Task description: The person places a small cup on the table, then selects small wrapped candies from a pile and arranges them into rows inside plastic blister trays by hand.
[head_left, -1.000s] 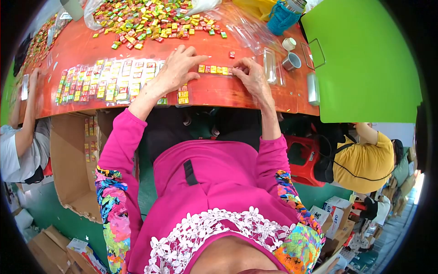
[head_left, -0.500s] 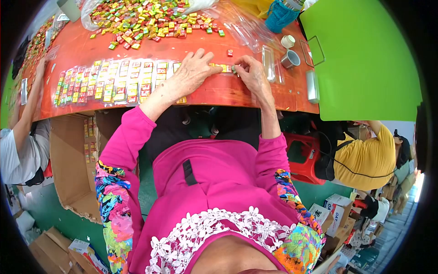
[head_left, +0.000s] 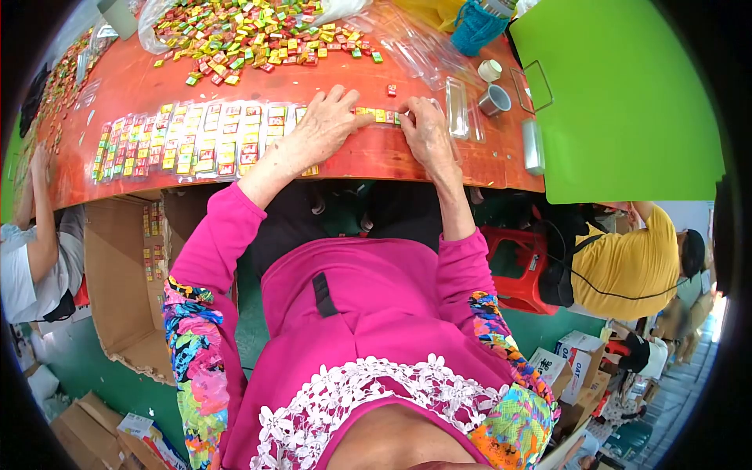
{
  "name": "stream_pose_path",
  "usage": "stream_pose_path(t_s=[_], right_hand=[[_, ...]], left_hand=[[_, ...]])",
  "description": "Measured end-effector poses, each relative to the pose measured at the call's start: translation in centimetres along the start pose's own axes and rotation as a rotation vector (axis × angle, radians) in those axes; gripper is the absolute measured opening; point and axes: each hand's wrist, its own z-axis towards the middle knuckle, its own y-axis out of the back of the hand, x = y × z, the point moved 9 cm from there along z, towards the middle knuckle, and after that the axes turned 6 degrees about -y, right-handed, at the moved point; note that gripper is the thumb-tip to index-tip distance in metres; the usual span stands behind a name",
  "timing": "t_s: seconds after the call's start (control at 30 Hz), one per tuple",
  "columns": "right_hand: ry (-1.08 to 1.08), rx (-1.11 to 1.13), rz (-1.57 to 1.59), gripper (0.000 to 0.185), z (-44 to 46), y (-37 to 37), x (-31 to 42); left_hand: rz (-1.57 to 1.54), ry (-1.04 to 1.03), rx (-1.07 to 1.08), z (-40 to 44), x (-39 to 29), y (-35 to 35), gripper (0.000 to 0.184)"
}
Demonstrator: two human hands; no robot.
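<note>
A short row of small, boxy wrapped pieces (head_left: 380,115), yellow, red and green, lies in a clear plastic strip between my hands. My left hand (head_left: 329,121) rests at the row's left end, its fingers stretched out and the thumb touching the strip. At the right end, the bent fingers of my right hand (head_left: 425,129) pinch a small green piece (head_left: 398,119), partly hidden by the fingertips. One red piece (head_left: 392,90) lies alone just beyond the row. To the left, filled clear strips (head_left: 205,141) stand side by side, some partly under my left forearm.
A loose pile of pieces (head_left: 258,39) spreads at the back of the red table (head_left: 352,164). On the right are clear empty trays (head_left: 457,110), a grey cup (head_left: 494,100) and a green board (head_left: 627,102). A cardboard box (head_left: 117,274) sits below left; other people sit on both sides.
My right hand has turned slightly, its fingers closer over the row's right end. My left hand stays nearly still. A co-worker's hand at the far left has shifted left and nearer.
</note>
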Motion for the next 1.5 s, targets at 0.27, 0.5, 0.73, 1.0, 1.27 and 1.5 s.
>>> stream_pose_path(t_s=[0.27,0.5,0.73,1.0,1.27,1.5], right_hand=[[0.235,0.095,-0.026,0.017,1.7,-1.3,3.4],[-0.020,0.422,0.065,0.017,1.4,-2.5,1.2],[-0.459,0.629,0.568,0.017,-1.4,-4.7,0.2],[-0.613,0.696,1.034,0.013,-2.6,-7.0,4.7],[-0.598,0.772,0.977,0.013,-3.2,-10.2,7.2],[-0.181,0.256,0.202,0.017,-0.5,-2.3,5.6]], left_hand=[[-0.807,-0.050,-0.138,-2.8,-10.5,4.4,0.035],[-1.179,0.326,0.047,-9.7,-12.8,-1.3,0.033],[-1.325,0.698,-0.061,-14.4,-9.6,-2.4,0.030],[-1.364,0.760,-0.106,-15.9,-9.5,-3.8,0.031],[-1.343,0.751,-0.123,-16.1,-8.8,-3.6,0.030],[-1.349,0.748,-0.151,-15.2,-8.9,-2.3,0.030]])
